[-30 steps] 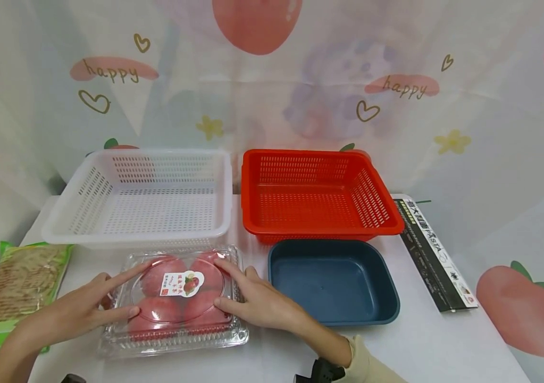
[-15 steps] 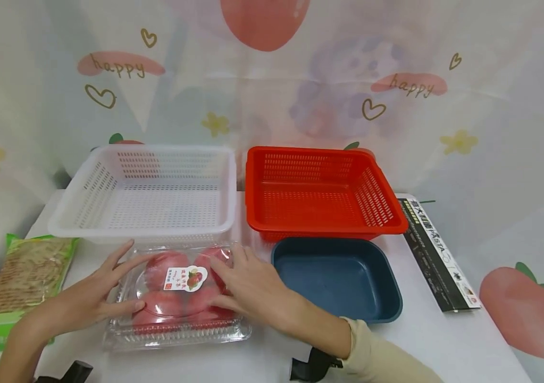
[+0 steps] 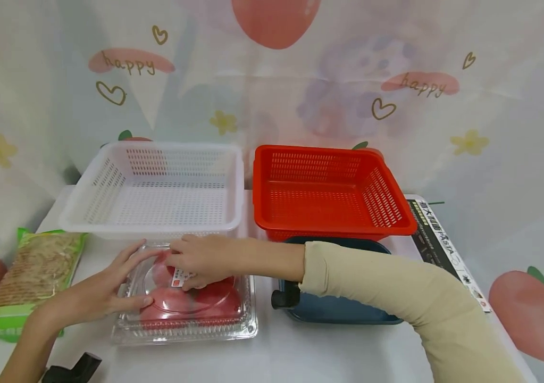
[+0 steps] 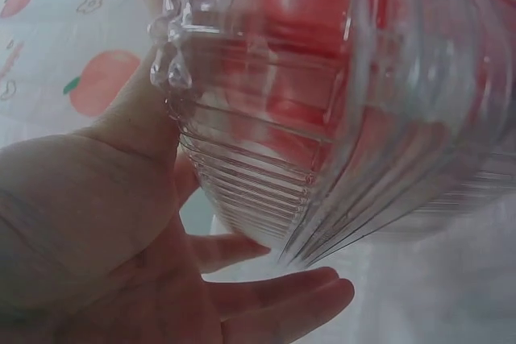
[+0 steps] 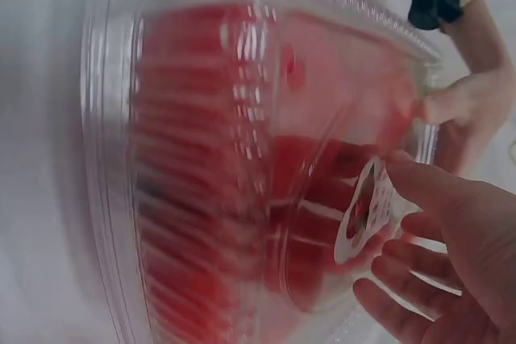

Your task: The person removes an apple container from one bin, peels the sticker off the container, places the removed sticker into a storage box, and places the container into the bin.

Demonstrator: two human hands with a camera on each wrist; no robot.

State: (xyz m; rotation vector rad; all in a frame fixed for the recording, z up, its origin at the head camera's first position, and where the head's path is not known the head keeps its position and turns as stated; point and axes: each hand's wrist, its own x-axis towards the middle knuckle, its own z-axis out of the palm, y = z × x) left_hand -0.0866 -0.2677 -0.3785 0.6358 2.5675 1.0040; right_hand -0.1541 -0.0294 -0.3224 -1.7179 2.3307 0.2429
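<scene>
A clear plastic clamshell box (image 3: 195, 319) of red round fruit lies on the white table near the front edge. My left hand (image 3: 128, 282) lies against its left side with straight fingers, the thumb on the lid. The left wrist view shows the open palm (image 4: 121, 223) beside the ribbed box wall (image 4: 322, 118). My right hand (image 3: 185, 263) reaches across the lid to the box's far left corner, fingers lying on the lid by the label (image 3: 182, 276). Its fingers (image 5: 459, 231) hover over the lid (image 5: 242, 183) in the right wrist view.
Behind the box stand a white slotted basket (image 3: 152, 230) and a red one (image 3: 334, 231). A dark blue tray (image 3: 339, 314) sits under my right forearm. A green bag of noodles (image 3: 32, 271) lies at the left, a black pasta box (image 3: 444, 244) at the right.
My right hand has moved from the box's right side across the lid to its far left corner, bringing the forearm over the blue tray. The left hand stays at the box's left side.
</scene>
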